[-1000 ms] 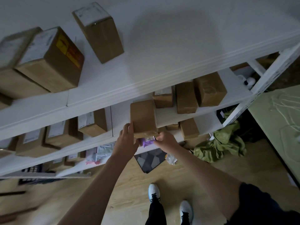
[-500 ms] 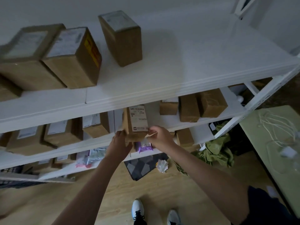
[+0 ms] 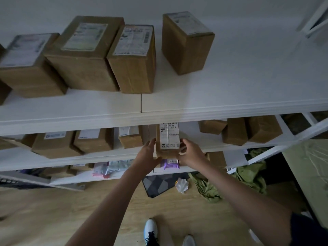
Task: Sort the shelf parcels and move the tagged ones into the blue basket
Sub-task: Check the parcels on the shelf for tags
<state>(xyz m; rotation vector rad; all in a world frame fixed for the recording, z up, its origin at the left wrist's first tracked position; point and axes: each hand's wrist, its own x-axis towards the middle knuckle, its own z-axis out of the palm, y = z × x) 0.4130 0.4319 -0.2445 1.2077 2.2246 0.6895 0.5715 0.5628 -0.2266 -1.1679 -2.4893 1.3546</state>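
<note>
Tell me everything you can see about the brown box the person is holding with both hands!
The brown cardboard box is a small, tall block with a white printed shipping label on the face turned towards the camera. It stands upright at the front edge of the white middle shelf, its top hidden behind the shelf above. The left hand grips its left side and the right hand its right.

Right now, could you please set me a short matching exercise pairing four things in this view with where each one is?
Things:
1. parcel with white label
2. tall box standing alone
3. purple packet
4. crumpled white paper

Places:
A. on the wooden floor
B. on the top shelf, right of the other boxes
C. held between both hands at the middle shelf
D. on the lower shelf, below the hands

Pairs: 1-C, 2-B, 3-D, 4-A
</note>
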